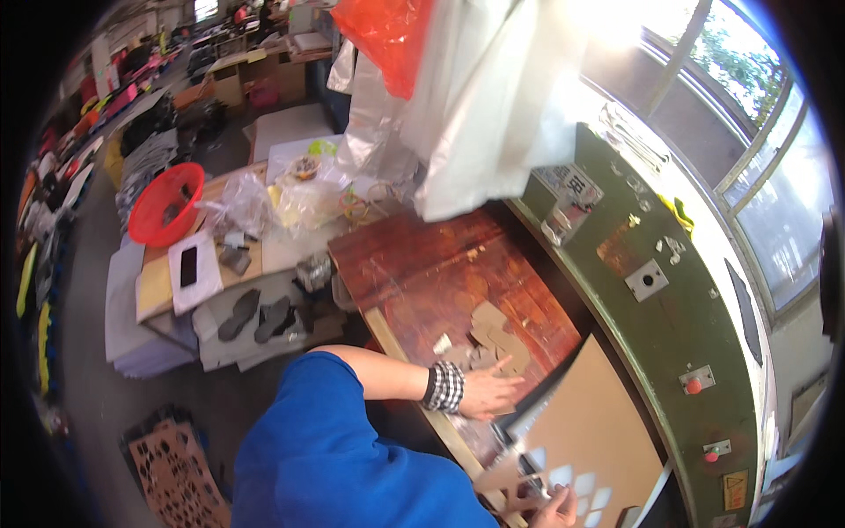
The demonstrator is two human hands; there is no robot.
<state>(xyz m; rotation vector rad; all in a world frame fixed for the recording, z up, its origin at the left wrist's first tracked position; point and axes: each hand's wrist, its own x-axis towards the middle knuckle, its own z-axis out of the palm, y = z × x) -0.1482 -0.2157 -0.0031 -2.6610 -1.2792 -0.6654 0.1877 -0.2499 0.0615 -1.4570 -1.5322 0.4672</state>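
My left hand, with a black-and-white checked band at its wrist, lies over cut brown pieces on the reddish wooden table. Its fingers are stretched out and apart. At the lower edge my right hand has its fingers closed on the edge of a large tan sheet. Pale diamond-shaped openings show in the sheet beside that hand. A small whitish scrap lies on the table left of the brown pieces.
A green machine body with red-knobbed switches curves along the right. White plastic sheeting hangs above the table. Left stands a side table with a red basket, a phone and dark sole-shaped pieces below. A perforated brown sheet lies lower left.
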